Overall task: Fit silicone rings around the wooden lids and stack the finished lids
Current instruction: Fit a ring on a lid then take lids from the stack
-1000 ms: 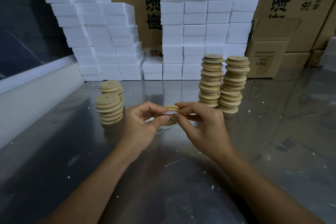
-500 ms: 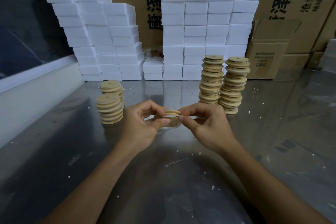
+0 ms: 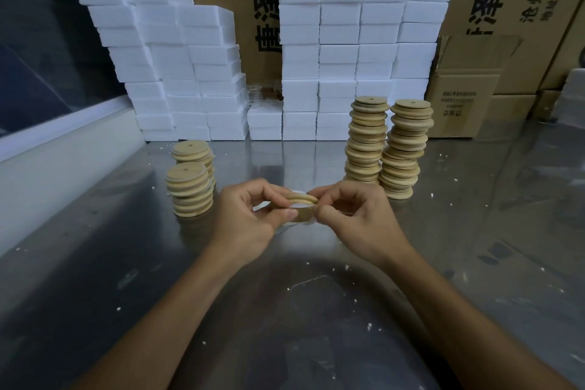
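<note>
Desk point(image 3: 474, 263): metal sheet, smooth, dull sheen with blurred reflections, white crumbs scattered on it.
Held lid point(image 3: 302, 199): pale wood, matt.
Ring point(image 3: 297, 222): translucent whitish silicone, soft look.
Lid stacks point(image 3: 367, 139): raw light wood, matt.
Blocks point(image 3: 342, 41): white foam, matt, fine-grained.
Cartons point(image 3: 465, 98): brown cardboard, printed, matt.

Head-worn view, forward-down, close over table point(image 3: 95, 263)

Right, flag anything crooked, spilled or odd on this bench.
The two tall lid stacks at right are uneven, lids jutting sideways. White crumbs are scattered over the metal table. The short stacks look tidier.
</note>
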`<control>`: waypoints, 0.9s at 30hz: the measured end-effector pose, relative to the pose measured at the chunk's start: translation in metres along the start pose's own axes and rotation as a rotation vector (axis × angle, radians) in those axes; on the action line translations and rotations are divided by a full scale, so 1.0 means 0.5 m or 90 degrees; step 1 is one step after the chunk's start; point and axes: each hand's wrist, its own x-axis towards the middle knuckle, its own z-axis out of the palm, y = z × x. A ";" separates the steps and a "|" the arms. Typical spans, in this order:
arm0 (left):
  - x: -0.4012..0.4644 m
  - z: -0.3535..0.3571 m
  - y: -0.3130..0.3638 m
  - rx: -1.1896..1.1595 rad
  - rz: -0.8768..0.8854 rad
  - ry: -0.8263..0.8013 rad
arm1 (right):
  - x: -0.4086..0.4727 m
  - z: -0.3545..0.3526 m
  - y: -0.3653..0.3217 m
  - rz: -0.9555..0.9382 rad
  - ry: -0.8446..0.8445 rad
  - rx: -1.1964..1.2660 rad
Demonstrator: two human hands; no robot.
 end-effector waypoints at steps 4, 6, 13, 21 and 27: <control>0.000 0.002 0.000 -0.005 -0.006 0.013 | -0.003 0.010 0.000 0.029 0.014 -0.007; -0.001 0.004 0.002 -0.006 0.001 0.008 | -0.004 0.011 -0.003 0.021 0.033 -0.002; 0.001 -0.001 0.000 0.021 0.024 -0.007 | -0.006 0.012 -0.007 0.001 0.073 0.035; -0.001 0.001 -0.003 0.022 0.057 0.001 | -0.007 0.008 -0.003 -0.036 0.080 -0.004; -0.001 -0.001 -0.007 0.020 0.035 0.002 | -0.009 0.011 -0.003 -0.042 0.081 -0.029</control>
